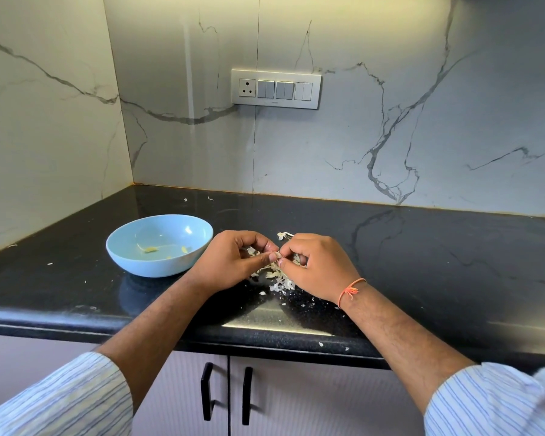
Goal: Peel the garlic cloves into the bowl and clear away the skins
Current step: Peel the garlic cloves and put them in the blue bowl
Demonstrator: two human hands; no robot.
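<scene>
Garlic clove (276, 255), centre frame, pinched between fingers of left hand (233, 262) and right hand (318, 267); skins (279, 280) heaped beneath on black tabletop (422, 262); blue bowl (159, 245), left of hands, holds peeled pieces.

We see a black stone countertop (422, 247) as our landmark. Behind it rises a white marble-patterned wall (390, 121) with grey veins, meeting a side wall at the counter's far-left corner. Above the counter, on that back wall, sits a switch panel (276, 89) with one socket and three switch pairs. Below the counter's front edge hang pale cabinet doors (265, 404) with two black handles (207, 391).
</scene>
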